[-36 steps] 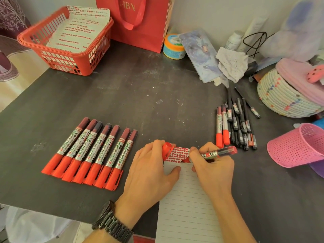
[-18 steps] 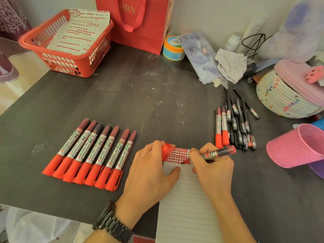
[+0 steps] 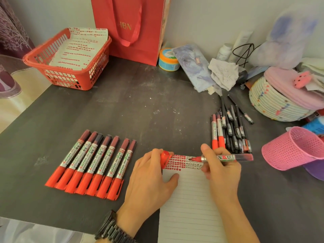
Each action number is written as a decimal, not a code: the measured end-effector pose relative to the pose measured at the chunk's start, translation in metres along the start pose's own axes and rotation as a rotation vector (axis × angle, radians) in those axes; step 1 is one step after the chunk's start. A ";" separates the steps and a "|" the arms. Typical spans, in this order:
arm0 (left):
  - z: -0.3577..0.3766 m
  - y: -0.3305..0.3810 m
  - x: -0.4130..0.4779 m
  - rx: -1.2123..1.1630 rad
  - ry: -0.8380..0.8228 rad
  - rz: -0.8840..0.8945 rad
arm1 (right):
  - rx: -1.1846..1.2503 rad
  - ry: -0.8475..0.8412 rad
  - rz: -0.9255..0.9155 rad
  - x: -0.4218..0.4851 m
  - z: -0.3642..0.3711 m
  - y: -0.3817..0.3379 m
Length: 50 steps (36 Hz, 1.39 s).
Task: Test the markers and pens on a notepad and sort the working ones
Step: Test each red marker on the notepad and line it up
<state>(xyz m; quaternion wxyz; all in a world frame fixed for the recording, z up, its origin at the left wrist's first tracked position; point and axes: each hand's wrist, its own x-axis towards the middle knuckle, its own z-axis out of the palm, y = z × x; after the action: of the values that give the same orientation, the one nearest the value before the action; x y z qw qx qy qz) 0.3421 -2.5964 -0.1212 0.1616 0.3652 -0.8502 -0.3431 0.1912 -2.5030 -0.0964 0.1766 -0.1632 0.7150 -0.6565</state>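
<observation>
Red test marks crowd the top strip of the white lined notepad (image 3: 191, 207), lower centre of the frame, and that's where we find the action. The right hand (image 3: 222, 170) has its grip closed around the uncapped red marker (image 3: 226, 157), fingers and thumb wrapped on the silver barrel just behind the nib, tail pointing toward the right edge. The nib sits over the marked strip; whether it touches the paper, we can't tell. The left hand (image 3: 150, 178) pins the pad with its thumb on the paper and pinches the small red cap (image 3: 164, 158) at its fingertips.

Left of the pad, a row of seven capped red markers (image 3: 87, 163) lies neatly on the dark worktop (image 3: 140, 111). Right of centre, a loose pile of pens and markers (image 3: 229, 134) lies near the tilted pink perforated cup (image 3: 294, 148).

We judge this marker light and stiff, a smooth round tube that may roll, or slip on its glossy label. A hold low on the barrel should give the best control. That wet nib could smear fingers, and the cap looks small enough to fumble.
</observation>
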 end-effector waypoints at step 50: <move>-0.052 0.022 -0.056 -0.125 -0.195 0.364 | 0.465 -0.149 0.241 -0.110 -0.056 -0.042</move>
<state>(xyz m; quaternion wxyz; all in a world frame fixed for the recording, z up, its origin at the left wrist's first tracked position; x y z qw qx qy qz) 0.3969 -2.5688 -0.0700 0.1606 0.1598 -0.8907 -0.3941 0.2626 -2.4058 -0.0461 0.3380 -0.0799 0.5445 -0.7635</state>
